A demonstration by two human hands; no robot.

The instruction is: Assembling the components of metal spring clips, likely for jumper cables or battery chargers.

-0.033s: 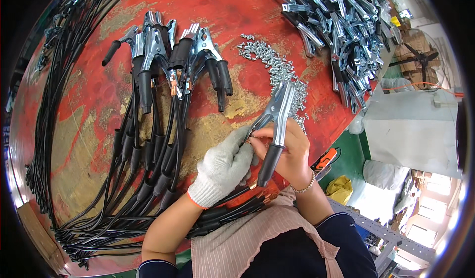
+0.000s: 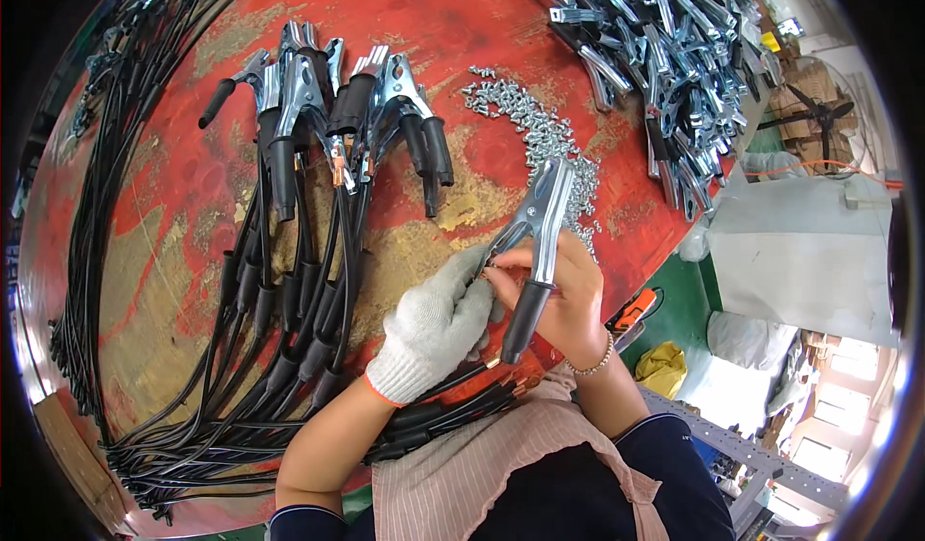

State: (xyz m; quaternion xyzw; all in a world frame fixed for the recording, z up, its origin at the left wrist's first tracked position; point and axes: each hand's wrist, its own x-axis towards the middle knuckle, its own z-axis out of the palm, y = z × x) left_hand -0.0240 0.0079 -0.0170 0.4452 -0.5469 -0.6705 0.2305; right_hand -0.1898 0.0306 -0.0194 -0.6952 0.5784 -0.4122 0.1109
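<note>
A shiny metal clamp (image 2: 545, 228) with black handle grips is held over the table, its jaws pointing away from me. My left hand (image 2: 438, 315), in a white knit glove, is closed around one of its handles. The bare fingertips of my right hand (image 2: 564, 290) are pinched at the same handle, near the glove; anything small between them is hidden. The other black-sleeved handle (image 2: 528, 321) lies across my right hand. Beyond the clamp spreads a trail of small metal screws (image 2: 540, 127). Below my hands, black cables with copper ends (image 2: 520, 385) run toward the left.
Clamps fitted on black cables (image 2: 308, 107) lie left of centre on the worn red table (image 2: 434, 21). A large heap of clamps (image 2: 665, 69) covers the far right. Long black cables (image 2: 106, 233) line the left edge. A fan (image 2: 819, 115) stands beyond the table at right.
</note>
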